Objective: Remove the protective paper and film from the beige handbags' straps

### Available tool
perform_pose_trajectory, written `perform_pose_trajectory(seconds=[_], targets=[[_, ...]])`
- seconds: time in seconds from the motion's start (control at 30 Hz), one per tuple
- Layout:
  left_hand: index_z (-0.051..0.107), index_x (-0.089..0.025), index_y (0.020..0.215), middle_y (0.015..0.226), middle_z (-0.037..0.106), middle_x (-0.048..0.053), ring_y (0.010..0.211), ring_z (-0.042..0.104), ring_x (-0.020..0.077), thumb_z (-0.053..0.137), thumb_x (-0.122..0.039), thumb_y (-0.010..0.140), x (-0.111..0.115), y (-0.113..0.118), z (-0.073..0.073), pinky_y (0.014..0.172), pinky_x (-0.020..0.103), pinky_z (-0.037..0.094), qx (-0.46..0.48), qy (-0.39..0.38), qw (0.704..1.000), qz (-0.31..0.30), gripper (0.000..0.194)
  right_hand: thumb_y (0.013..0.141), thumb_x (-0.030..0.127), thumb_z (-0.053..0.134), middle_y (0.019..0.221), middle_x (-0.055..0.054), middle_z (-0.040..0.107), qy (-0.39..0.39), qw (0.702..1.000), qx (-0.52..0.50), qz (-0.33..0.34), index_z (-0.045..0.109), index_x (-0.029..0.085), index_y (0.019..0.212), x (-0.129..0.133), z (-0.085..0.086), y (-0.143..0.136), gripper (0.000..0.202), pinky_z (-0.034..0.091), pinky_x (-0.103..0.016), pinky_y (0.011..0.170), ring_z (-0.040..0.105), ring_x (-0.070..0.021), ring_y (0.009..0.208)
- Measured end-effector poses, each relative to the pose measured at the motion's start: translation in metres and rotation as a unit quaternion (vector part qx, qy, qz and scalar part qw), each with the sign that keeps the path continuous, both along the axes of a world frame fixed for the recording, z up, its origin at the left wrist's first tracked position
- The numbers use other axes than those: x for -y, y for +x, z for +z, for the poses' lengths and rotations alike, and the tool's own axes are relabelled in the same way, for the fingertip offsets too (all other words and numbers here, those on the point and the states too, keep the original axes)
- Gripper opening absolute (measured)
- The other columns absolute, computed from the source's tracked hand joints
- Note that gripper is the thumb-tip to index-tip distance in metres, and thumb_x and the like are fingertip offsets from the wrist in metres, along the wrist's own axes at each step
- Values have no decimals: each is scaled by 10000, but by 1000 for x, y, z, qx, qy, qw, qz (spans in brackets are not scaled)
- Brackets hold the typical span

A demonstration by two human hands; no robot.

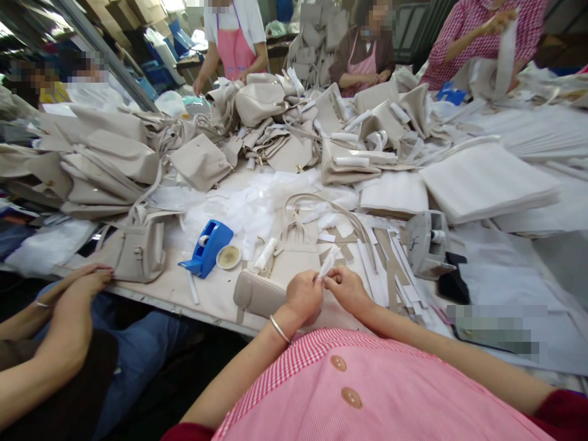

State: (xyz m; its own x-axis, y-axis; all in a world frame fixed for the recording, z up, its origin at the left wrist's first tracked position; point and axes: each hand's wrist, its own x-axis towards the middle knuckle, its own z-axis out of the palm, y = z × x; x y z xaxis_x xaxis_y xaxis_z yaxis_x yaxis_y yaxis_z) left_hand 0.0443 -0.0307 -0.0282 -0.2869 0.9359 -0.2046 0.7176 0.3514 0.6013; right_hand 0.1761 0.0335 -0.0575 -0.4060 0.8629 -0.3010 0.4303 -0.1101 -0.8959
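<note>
My left hand (pixel 304 296) and my right hand (pixel 347 291) are close together near the table's front edge, fingers pinched. Between their fingertips is a small piece of thin white wrapping sheet (pixel 327 263), gathered and pointing up. Just left of and behind my left hand, a beige handbag (pixel 261 293) lies on the table, partly covered by that hand. Its long strap (pixel 342 206) arches up behind. A white-wrapped part (pixel 265 255) sticks up at the bag's left.
A blue tape dispenser (pixel 207 248) and a small round dish (pixel 228 257) lie left; a grey tape dispenser (pixel 428 245) and a phone (pixel 493 334) lie right. White sheets (pixel 489 177) are stacked beyond. Beige bags (pixel 261 103) pile up behind. A co-worker's arms (pixel 68 318) are at left.
</note>
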Motion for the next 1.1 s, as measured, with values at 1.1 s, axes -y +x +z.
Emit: perform_pose_trajectory(seconds=[1.1], targets=[[708,-143,936,944,712,127,945,644,256,510,-280,892,-44,-39,3,889,361,464,60,68,995,-38,244,870,272,556,1009,-210,696,137,921,364,14,699,109,971,-232,-43,11,239,460,-358,816,659,-300,952]])
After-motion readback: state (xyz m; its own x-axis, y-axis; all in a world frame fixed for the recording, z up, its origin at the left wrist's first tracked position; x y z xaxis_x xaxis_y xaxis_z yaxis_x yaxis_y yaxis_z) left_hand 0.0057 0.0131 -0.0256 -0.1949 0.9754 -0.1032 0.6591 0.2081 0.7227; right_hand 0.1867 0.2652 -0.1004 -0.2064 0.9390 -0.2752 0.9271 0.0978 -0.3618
